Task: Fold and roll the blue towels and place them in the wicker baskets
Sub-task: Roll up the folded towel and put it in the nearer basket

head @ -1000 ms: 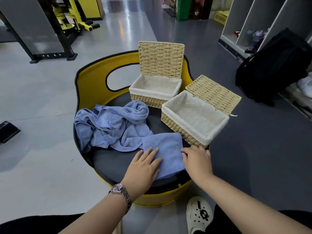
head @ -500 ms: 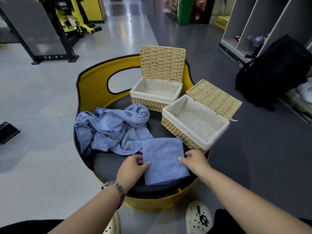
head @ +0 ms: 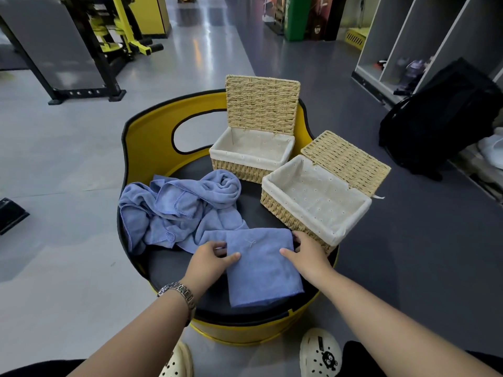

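Note:
A folded blue towel [head: 261, 270] lies flat on the black seat of a round yellow chair [head: 152, 148]. My left hand [head: 209, 261] pinches its far left edge, thumb on top and fingers tucked under. My right hand [head: 306, 253] grips the far right edge the same way. A heap of crumpled blue towels [head: 177, 208] sits to the left. Two open wicker baskets with white liners stand behind: one at the back [head: 253, 159], one at the right [head: 313, 202], both with nothing inside.
A black backpack [head: 441, 118] leans by white shelving at the right. Yellow and black gym equipment [head: 109, 44] stands at the far left. My feet in pale clogs [head: 321, 355] are under the chair's front edge. Grey floor surrounds the chair.
My hands went from lying flat on the near part of the folded towel to its far corners, where each now takes hold of an edge.

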Demonstrator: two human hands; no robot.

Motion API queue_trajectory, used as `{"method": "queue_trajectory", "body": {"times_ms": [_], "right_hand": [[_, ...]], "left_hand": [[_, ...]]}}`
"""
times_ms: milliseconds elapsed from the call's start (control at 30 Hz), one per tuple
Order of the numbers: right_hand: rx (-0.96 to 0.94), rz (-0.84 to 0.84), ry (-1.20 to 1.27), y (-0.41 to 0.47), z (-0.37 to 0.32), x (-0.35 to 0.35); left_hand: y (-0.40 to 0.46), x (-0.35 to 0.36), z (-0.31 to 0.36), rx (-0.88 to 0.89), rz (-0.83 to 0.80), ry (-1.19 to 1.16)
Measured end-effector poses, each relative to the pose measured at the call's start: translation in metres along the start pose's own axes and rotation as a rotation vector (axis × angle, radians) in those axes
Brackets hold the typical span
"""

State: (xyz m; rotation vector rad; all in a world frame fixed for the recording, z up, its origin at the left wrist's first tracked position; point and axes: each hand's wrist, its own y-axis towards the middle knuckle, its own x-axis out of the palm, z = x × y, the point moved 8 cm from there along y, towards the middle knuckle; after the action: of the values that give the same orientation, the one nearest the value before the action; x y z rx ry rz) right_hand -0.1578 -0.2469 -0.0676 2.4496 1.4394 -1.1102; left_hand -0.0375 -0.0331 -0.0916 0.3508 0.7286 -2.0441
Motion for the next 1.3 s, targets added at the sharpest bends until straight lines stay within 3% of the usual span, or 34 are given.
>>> {"method": "queue_trajectory", "body": {"times_ms": [233, 367, 600, 767, 933, 1067, 1133, 1300], "right_hand": [[-0.030, -0.044, 0.015, 0.006, 0.003, 0.010], [-0.091, -0.075, 0.092, 0.002, -0.001, 0.011], [-0.051, -0.153, 0.224, -0.002, 0.000, 0.013], [-0.054, -0.295, 0.342, -0.007, -0.001, 0.024], [-0.085, -0.319, 0.345, -0.002, 0.000, 0.021], [-0.160, -0.267, 0.273, -0.002, -0.003, 0.014], [-0.228, -0.269, 0.218, -0.004, -0.010, 0.013], [-0.365, -0.203, 0.150, -0.011, -0.027, 0.003]], "left_hand": [[0.000, 0.010, 0.006, 0.049, -0.167, 0.028], [-0.009, 0.004, 0.016, 0.201, -0.098, 0.111], [-0.015, -0.009, 0.021, 0.367, -0.035, 0.046], [-0.024, -0.007, 0.033, 0.528, -0.096, 0.008], [-0.021, -0.009, 0.030, 0.481, -0.131, -0.046], [-0.015, -0.008, 0.008, 0.369, -0.168, 0.174], [-0.015, -0.009, 0.008, 0.380, -0.148, 0.208], [-0.017, -0.020, 0.025, 0.499, -0.065, 0.031]]}}
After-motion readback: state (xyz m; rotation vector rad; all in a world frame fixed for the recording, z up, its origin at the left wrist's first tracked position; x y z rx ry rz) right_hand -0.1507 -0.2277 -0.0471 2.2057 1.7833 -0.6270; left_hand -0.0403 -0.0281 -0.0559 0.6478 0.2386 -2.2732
